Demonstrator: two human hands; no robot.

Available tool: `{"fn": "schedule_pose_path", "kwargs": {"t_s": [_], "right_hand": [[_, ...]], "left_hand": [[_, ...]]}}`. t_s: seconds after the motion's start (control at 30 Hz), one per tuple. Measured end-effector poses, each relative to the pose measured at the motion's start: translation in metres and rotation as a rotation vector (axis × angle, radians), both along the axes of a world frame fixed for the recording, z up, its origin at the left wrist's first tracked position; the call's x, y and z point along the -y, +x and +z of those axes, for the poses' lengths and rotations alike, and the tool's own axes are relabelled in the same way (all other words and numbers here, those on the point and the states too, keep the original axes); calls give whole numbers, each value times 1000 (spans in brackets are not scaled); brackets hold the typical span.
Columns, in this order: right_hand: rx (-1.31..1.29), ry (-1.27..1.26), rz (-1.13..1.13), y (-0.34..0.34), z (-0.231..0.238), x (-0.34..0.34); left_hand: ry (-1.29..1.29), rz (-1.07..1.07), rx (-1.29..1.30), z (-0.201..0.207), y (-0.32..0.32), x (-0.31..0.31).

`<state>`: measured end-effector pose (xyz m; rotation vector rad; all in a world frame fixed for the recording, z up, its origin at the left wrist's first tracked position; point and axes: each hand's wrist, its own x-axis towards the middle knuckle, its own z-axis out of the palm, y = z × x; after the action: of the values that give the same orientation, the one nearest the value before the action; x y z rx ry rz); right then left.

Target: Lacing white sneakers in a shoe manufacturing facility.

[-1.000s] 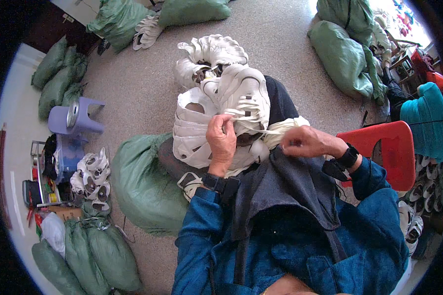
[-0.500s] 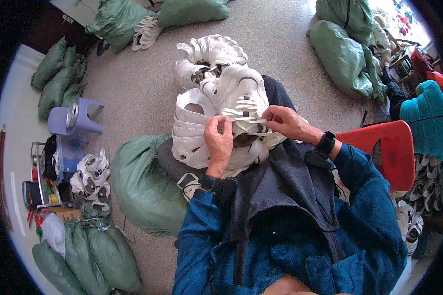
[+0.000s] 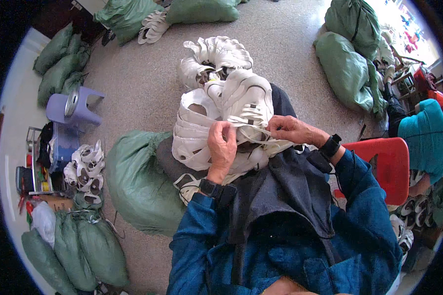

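A white shoe upper (image 3: pixel 248 88) with a rounded toe lies toe-away on my lap. Its pale laces cross over the tongue opening. My left hand (image 3: pixel 222 152) pinches one end of a white shoelace (image 3: pixel 251 127) between thumb and fingers, at the near left of the lacing. Opposite it, my right hand (image 3: pixel 293 129) has its fingers closed on the lace at the right edge of the upper. The lace runs between the two hands. Nested white uppers (image 3: pixel 194 135) lean against the left side of this one, and a curved stack of white uppers (image 3: pixel 224 51) sits just beyond.
A green sack (image 3: pixel 140 184) bulges beside my left leg. Farther left are a purple stool (image 3: pixel 74 110), piled white uppers (image 3: pixel 86 169) and more green sacks (image 3: pixel 101 250). To my right stand a red chair (image 3: pixel 391 169) and a person in a teal top (image 3: pixel 423 132). Green sacks (image 3: pixel 344 71) lie beyond.
My hands have drawn slightly farther apart, the right one moving right, with the lace still between them. The whole view has shifted a little. More of the nearby person's lowered arm shows.
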<state>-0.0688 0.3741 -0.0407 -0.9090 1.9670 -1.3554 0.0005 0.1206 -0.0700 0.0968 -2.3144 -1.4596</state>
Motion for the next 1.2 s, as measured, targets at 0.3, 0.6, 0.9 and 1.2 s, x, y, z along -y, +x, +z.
{"fn": "schedule_pose_path", "kwargs": {"t_s": [0.3, 0.6, 0.9, 1.2], "right_hand": [[475, -100, -282, -4, 21, 10], [453, -149, -558, 7, -14, 14], [384, -17, -266, -20, 10, 32], [-56, -320, 112, -56, 32, 202]], "left_hand": [[-188, -55, -74, 6, 2, 17], [-139, -304, 113, 40, -23, 59], [-981, -500, 47, 33, -41, 121], [-991, -467, -40, 54, 31, 87]]}}
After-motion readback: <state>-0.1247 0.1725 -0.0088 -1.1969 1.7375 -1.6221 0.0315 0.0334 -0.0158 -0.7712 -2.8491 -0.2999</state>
